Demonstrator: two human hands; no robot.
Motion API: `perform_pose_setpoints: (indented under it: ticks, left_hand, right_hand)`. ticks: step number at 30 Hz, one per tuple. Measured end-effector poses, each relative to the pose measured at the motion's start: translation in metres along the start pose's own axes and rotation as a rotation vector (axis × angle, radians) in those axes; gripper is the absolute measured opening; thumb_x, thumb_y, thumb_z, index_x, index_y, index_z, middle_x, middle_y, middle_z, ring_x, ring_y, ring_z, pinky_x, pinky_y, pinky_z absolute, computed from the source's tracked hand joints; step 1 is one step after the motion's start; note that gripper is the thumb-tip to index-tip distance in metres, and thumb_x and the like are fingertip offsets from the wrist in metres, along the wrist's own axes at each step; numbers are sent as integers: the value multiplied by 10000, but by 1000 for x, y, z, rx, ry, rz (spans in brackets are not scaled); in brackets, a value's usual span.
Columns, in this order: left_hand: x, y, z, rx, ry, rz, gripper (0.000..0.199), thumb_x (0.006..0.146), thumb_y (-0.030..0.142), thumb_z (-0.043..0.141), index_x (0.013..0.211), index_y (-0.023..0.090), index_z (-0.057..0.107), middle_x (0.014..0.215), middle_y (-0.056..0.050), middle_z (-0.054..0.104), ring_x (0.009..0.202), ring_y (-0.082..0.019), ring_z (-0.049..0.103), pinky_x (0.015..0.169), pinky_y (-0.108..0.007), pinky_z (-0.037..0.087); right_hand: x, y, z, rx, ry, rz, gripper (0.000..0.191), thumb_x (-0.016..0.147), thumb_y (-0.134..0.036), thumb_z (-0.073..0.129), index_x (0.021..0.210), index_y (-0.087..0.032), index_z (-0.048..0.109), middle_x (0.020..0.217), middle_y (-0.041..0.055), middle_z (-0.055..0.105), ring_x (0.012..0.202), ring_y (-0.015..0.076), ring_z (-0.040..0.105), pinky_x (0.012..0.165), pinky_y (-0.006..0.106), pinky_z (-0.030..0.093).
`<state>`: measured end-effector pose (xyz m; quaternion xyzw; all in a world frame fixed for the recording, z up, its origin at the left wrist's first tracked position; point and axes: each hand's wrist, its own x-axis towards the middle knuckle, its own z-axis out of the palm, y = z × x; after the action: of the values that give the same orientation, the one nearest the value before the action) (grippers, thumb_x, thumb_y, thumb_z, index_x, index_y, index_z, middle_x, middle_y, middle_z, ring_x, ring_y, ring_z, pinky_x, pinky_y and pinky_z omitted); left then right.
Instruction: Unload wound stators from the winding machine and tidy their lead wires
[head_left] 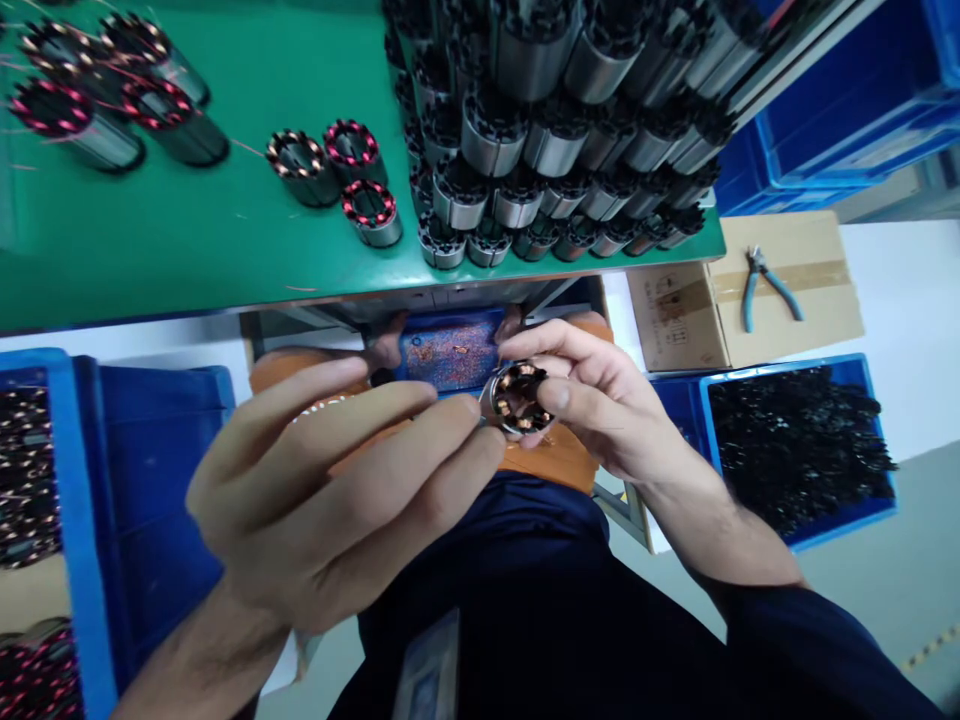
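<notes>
My right hand [600, 400] is closed around a small motor stator [517, 398], a metal ring with copper windings and black insulation. Its open end faces up toward me, and my thumb presses on the rim. From the left, my left hand [337, 490] reaches to the stator's side. Its thumb and index fingertips are pinched together there, on what looks like a thin wire end by the stator's edge. The other fingers are loosely extended. The wire is too fine to follow fully.
Wound stators [371, 205] stand on the green table [225, 240], beside stacked bare cores [491, 130]. Cutting pliers [761, 280] lie on a cardboard box [817, 330]. Blue bins flank me, one holding black parts [795, 440]. A blue tray [450, 350] with wire scraps sits below my hands.
</notes>
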<state>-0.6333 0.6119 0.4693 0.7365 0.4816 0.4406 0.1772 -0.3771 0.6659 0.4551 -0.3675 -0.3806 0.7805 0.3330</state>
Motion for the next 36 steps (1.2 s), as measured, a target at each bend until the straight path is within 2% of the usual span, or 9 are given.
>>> perform_pose_setpoints:
  ticks: [3, 7, 10, 15, 17, 22, 26, 31, 36]
  left_hand:
    - [-21, -21, 16, 287, -14, 265, 571, 847, 209, 971, 1348, 438, 820, 1270, 61, 829, 1118, -258, 771, 1112, -498, 607]
    - [-36, -46, 47, 131, -212, 5, 218, 956, 269, 876, 1143, 370, 828, 1134, 38, 855, 1064, -265, 759, 923, -491, 597]
    - [-25, -42, 57, -69, -96, -145, 44, 1019, 287, 811, 1016, 331, 810, 987, 30, 840, 915, -222, 758, 805, -432, 588]
    - [-3, -22, 48, -335, 50, -285, 270, 900, 311, 955, 1141, 370, 848, 1141, 20, 829, 1078, -233, 779, 962, -457, 618]
    - [0, -17, 47, -402, 64, -297, 217, 931, 288, 924, 1118, 364, 844, 1171, 17, 809, 1142, -223, 759, 1019, -453, 606]
    - [-6, -18, 57, -538, -54, -385, 59, 1060, 350, 771, 1031, 298, 771, 1250, -32, 727, 1244, -229, 681, 1157, -483, 558]
    - [-17, -31, 69, -648, -142, -479, 189, 1100, 407, 698, 987, 259, 732, 1192, -75, 742, 1135, -232, 725, 999, -422, 641]
    - [-14, -34, 60, -486, 12, -341, 39, 1052, 342, 786, 1068, 308, 797, 1126, -17, 817, 1099, -211, 779, 957, -381, 651]
    - [-4, -21, 44, -506, -64, -88, 235, 954, 271, 911, 1160, 352, 834, 1088, 22, 859, 985, -216, 817, 876, -419, 673]
  right_hand:
    - [-1, -2, -2, -54, 148, -89, 498, 964, -495, 880, 1348, -240, 693, 1207, 68, 811, 986, 201, 806, 767, 284, 689]
    - [-7, -5, -2, -154, 206, -174, 589, 945, -608, 871, 1390, -274, 675, 1217, 79, 797, 1078, 255, 801, 862, 378, 710]
    - [-12, -3, 1, -229, 212, -177, 593, 941, -597, 883, 1392, -273, 678, 1192, 84, 796, 1094, 267, 801, 917, 412, 711]
    - [-13, 4, 6, -319, 183, -204, 543, 939, -529, 908, 1356, -251, 700, 1183, 85, 797, 1052, 228, 795, 887, 349, 694]
    - [-11, 6, 7, -354, 190, -226, 510, 946, -499, 906, 1339, -242, 709, 1188, 86, 796, 1058, 220, 792, 892, 335, 686]
    - [-11, 14, 1, -388, 161, -297, 466, 960, -442, 893, 1352, -253, 726, 1287, 88, 768, 1103, 217, 779, 950, 348, 677]
    - [-18, 19, -7, -334, 99, -310, 463, 960, -400, 883, 1368, -260, 713, 1251, 77, 770, 1087, 206, 776, 934, 335, 671]
    - [-21, 16, -6, -179, -33, -136, 584, 976, -500, 853, 1455, -239, 646, 1101, 64, 809, 910, 189, 787, 781, 289, 651]
    - [-16, 22, -6, 17, -196, 13, 627, 970, -522, 847, 1469, -223, 615, 1069, 48, 816, 891, 169, 793, 736, 234, 626]
